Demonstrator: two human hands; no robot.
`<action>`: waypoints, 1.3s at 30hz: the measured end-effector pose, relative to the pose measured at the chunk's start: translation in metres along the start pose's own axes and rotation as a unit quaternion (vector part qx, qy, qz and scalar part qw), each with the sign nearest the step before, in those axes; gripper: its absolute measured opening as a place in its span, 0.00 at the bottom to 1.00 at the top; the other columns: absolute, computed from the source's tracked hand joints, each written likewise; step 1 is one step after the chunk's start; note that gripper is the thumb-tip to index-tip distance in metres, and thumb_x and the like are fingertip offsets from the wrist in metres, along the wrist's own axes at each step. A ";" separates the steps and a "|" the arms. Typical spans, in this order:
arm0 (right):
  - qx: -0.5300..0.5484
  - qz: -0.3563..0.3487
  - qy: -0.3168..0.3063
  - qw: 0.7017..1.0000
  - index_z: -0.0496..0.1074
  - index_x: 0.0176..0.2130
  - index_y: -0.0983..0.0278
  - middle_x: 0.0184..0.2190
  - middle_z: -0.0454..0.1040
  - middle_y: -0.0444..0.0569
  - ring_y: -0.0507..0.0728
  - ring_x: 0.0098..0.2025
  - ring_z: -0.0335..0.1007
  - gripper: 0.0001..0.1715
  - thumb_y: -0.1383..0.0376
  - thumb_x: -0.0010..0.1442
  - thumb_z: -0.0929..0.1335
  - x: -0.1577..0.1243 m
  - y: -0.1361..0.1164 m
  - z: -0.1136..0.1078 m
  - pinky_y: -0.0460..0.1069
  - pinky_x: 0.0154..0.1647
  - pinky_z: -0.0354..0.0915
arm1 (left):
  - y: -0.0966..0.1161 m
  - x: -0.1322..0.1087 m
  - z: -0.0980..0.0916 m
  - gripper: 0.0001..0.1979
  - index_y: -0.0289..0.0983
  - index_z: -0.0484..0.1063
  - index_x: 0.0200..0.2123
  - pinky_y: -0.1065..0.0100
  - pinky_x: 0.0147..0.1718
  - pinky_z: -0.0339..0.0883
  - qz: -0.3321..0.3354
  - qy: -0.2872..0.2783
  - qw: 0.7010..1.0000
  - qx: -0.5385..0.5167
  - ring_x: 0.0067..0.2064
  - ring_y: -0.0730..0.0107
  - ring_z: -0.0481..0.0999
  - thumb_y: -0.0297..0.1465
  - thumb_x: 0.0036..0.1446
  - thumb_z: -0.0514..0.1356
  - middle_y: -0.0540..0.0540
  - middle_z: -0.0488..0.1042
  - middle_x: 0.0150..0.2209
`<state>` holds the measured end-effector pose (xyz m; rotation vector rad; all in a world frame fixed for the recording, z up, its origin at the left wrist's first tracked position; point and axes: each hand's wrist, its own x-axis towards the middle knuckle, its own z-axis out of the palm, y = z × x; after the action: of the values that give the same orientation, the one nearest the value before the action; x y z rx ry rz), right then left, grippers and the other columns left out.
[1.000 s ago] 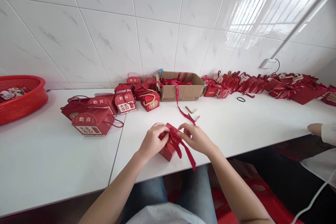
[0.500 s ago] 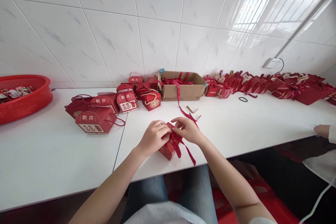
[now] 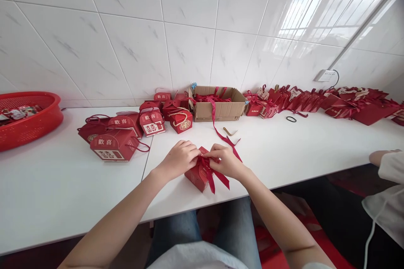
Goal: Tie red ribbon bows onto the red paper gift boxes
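Note:
A small red gift box [image 3: 196, 175] stands on the white table [image 3: 63, 185] near its front edge. A dark red ribbon [image 3: 211, 175] is wrapped over its top, with loose ends hanging down the front. My left hand [image 3: 178, 159] pinches the ribbon at the box's top left. My right hand [image 3: 224, 161] pinches the ribbon on the right side, fingers curled. Both hands meet over the box's top.
Several finished red boxes [image 3: 113, 145] lie at the left middle. A cardboard box [image 3: 221, 108] of ribbons stands against the tiled wall. A row of flat red boxes [image 3: 328, 101] runs right. A red basket [image 3: 27, 117] sits far left. Another person's arm [image 3: 380, 157] shows at right.
My hands have drawn closer together over the box top, and the ribbon's loose ends now hang shorter. The person at right has shifted an arm inward.

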<state>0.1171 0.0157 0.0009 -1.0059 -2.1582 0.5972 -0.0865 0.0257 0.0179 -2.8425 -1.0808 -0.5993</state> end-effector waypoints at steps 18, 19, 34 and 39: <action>0.041 -0.027 -0.018 0.999 0.74 0.42 0.63 0.35 0.73 0.48 0.51 0.33 0.69 0.21 0.79 0.52 0.62 -0.001 0.002 -0.002 0.47 0.35 0.67 | -0.006 0.000 -0.014 0.07 0.39 0.74 0.35 0.66 0.44 0.64 -0.089 -0.087 0.961 -0.247 0.41 0.65 0.72 0.35 0.56 0.58 0.48 0.74 0.36; 0.044 -0.029 -0.019 0.998 0.74 0.43 0.63 0.35 0.73 0.48 0.51 0.33 0.69 0.22 0.79 0.53 0.62 -0.001 0.003 -0.001 0.47 0.35 0.67 | -0.005 -0.001 -0.014 0.08 0.39 0.74 0.34 0.66 0.43 0.64 -0.091 -0.090 0.960 -0.249 0.40 0.65 0.72 0.36 0.56 0.59 0.48 0.74 0.36; -0.009 -0.063 -0.066 0.996 0.76 0.45 0.58 0.44 0.70 0.51 0.52 0.38 0.71 0.22 0.75 0.60 0.61 -0.009 0.010 -0.002 0.49 0.41 0.69 | -0.005 0.003 -0.016 0.07 0.40 0.74 0.34 0.67 0.40 0.64 -0.099 -0.121 0.957 -0.243 0.39 0.66 0.72 0.33 0.56 0.56 0.49 0.74 0.35; -0.008 -0.029 -0.053 0.998 0.71 0.52 0.59 0.42 0.71 0.51 0.53 0.39 0.71 0.22 0.73 0.61 0.62 -0.008 0.006 -0.003 0.50 0.43 0.69 | -0.005 0.006 -0.016 0.07 0.38 0.69 0.30 0.65 0.38 0.64 -0.126 -0.141 0.954 -0.231 0.38 0.64 0.71 0.35 0.56 0.55 0.47 0.72 0.35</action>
<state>0.1265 0.0133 -0.0040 -0.9357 -2.2809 0.6184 -0.0912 0.0306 0.0341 -3.2930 -1.5505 -0.5268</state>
